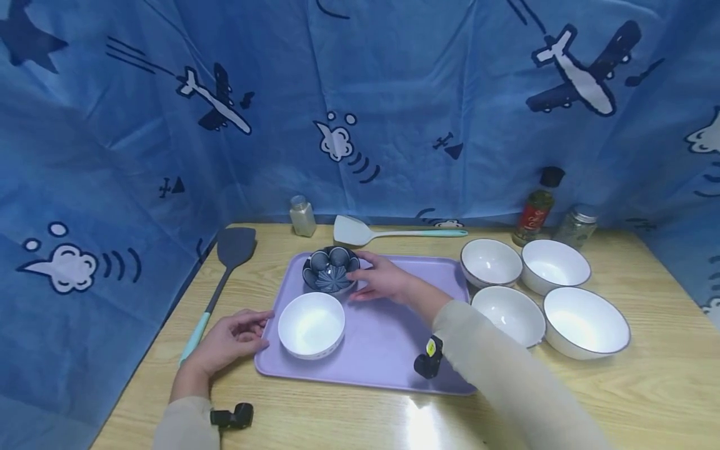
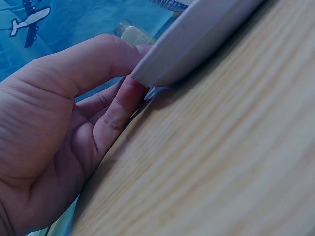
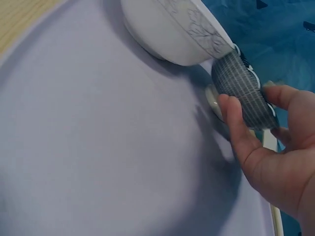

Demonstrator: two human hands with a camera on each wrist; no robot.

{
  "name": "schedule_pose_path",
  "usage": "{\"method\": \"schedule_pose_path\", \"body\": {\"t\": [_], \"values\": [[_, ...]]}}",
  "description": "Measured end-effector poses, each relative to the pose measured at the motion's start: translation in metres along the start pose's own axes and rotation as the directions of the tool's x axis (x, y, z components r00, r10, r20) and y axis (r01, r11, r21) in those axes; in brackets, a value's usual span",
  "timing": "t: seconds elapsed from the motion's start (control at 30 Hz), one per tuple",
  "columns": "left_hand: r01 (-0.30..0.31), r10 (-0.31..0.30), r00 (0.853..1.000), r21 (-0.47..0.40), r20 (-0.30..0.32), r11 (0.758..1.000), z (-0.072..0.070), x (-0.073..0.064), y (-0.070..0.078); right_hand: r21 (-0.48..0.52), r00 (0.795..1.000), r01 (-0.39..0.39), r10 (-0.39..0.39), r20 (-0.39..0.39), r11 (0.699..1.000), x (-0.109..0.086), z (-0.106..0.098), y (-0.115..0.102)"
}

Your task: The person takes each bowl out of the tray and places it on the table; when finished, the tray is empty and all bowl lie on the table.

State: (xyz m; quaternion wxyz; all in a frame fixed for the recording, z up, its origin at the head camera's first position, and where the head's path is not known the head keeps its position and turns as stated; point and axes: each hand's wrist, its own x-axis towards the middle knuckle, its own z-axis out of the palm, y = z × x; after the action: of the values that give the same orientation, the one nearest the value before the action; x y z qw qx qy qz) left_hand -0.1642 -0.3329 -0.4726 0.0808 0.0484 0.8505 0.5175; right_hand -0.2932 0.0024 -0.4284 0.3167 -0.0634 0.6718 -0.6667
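A dark blue patterned bowl (image 1: 332,270) is at the back left of the lilac tray (image 1: 388,337). My right hand (image 1: 384,278) grips it by its right side, thumb on the outer wall and fingers at the rim, as the right wrist view shows. Whether its foot touches the tray is unclear. Just in front of it, a white bowl (image 1: 312,325) stands upright on the tray, with a grey leaf pattern on its outside (image 3: 182,29). My left hand (image 1: 230,340) pinches the tray's left edge (image 2: 172,54) between thumb and fingers.
Several white bowls (image 1: 585,322) stand at the tray's right. Behind the tray lie a pale spatula (image 1: 354,231), a small shaker jar (image 1: 302,216), a red-labelled bottle (image 1: 534,212) and a glass jar (image 1: 576,226). A dark turner (image 1: 236,247) lies left. Blue curtain (image 1: 394,112) borders the table.
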Motion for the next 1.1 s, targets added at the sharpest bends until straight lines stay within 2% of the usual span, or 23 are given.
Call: {"method": "schedule_pose_path", "body": {"t": [0.2, 0.73, 1.1], "values": [[0.021, -0.021, 1.0, 0.017, -0.004, 1.0, 0.003, 0.001, 0.0, 0.08, 0.998, 0.058, -0.058, -0.005, 0.995, 0.0, 0.007, 0.004], [0.021, -0.021, 1.0, 0.027, -0.014, 0.999, -0.001, 0.002, 0.003, 0.199, 0.995, 0.083, -0.071, -0.066, 0.977, -0.006, 0.005, 0.001], [0.038, -0.038, 0.999, 0.017, -0.005, 0.999, 0.001, 0.001, 0.003, 0.217, 0.993, 0.111, -0.098, -0.073, 0.97, -0.025, 0.003, -0.006]]}}
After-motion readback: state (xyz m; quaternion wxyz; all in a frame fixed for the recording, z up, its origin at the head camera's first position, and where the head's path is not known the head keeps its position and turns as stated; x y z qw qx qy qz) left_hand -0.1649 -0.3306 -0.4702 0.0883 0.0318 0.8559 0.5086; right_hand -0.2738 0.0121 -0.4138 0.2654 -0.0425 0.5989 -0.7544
